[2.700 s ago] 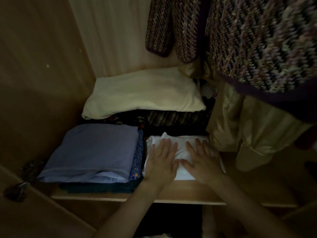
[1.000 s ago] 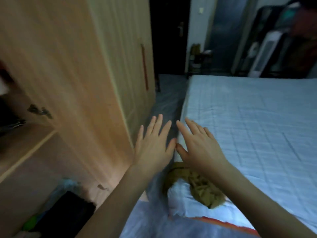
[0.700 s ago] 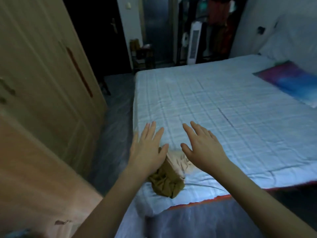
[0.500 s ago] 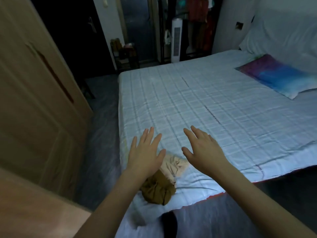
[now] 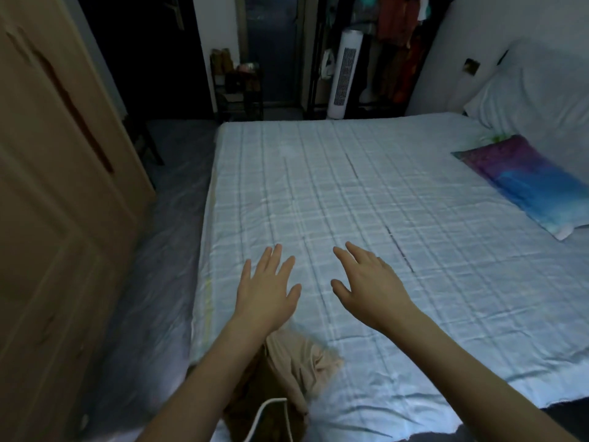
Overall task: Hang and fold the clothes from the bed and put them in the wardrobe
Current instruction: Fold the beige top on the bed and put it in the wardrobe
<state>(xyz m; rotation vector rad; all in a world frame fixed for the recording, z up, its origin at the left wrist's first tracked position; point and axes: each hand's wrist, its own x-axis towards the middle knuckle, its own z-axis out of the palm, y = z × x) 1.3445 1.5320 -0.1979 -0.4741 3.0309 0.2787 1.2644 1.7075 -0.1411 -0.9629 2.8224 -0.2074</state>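
Left hand: the left hand (image 5: 269,290) is stretched out palm down above the near part of the bed (image 5: 366,202), fingers straight and a little spread; its grip is wide and holds nothing.
Right hand: the right hand (image 5: 369,283) is at 3 o'clock of the left one, also palm down, fingers relaxed and slightly bent; its grip is wide and holds nothing. The two hands are near each other but apart.
Clothes: a crumpled beige garment (image 5: 302,362) lies on the bed's near left corner, at 6 o'clock of the left hand, partly under the left forearm. A darker brown garment (image 5: 255,406) lies just beside it at 7 o'clock, by the bed's edge; whether the two are separate pieces I cannot tell.
Hanger: a white curved hanger (image 5: 274,416) shows at the lower edge of the view, lying over the brown cloth.
Bed: covered by a pale blue checked sheet. A purple and blue pillow (image 5: 526,183) sits at 2 o'clock of the hands, well apart from them, with a white pillow (image 5: 535,97) beyond it.
Wardrobe: the wooden wardrobe (image 5: 57,186) stands at 9 o'clock, across a strip of floor from the bed.
Beyond the bed: a white tower fan (image 5: 344,74) stands at 12 o'clock, beside dim hanging clothes (image 5: 398,43).
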